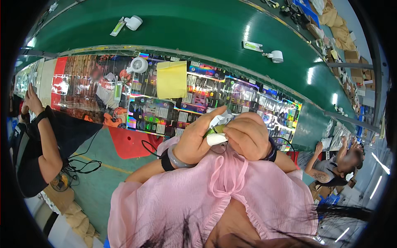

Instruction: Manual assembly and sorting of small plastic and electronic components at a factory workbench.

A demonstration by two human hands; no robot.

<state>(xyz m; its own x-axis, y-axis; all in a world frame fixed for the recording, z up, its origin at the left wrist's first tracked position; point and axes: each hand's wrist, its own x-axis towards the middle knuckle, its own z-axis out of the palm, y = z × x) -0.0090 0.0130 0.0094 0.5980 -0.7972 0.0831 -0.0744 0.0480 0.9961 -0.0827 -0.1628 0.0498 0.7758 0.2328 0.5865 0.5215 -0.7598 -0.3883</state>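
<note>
White-and-green small part point(216, 135) sits pinched between our left hand point(197, 140) and right hand point(247, 136), mid-assembly above the worktop point(231, 97); we judge seating it squarely comes next.

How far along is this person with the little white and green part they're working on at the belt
Done: two white fan units lie out on the green belt. In hand: the left hand and right hand hold a small white and green part close together. Left: another white fan and a yellow sheet sit on the workbench, untouched.
</note>
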